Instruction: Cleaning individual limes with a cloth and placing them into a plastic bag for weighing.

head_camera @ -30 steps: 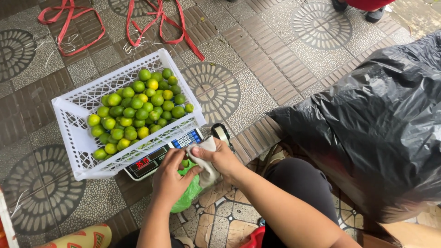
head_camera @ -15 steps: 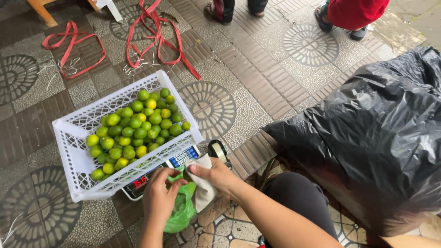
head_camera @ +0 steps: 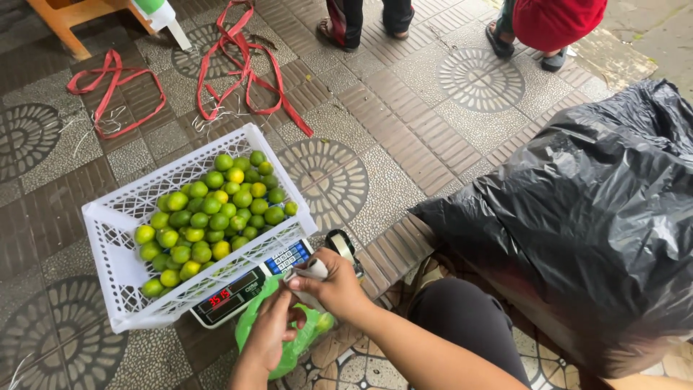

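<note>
green plastic bag sits between our hands, just below the scale. our left hand grips its mouth; our right hand pinches a white wad. the limes in the crate could spill if we bump it.

Patterned grey-brown paving in daylight, red straps, wooden stool leg.

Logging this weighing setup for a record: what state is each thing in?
White crate: on the scale, part-filled with limes.
Scale: switched on, display lit.
Green bag: held by left hand.
Right hand: gripping a white bundle.
Black sack: bulging, closed over.
Red straps: loose on paving.
</note>
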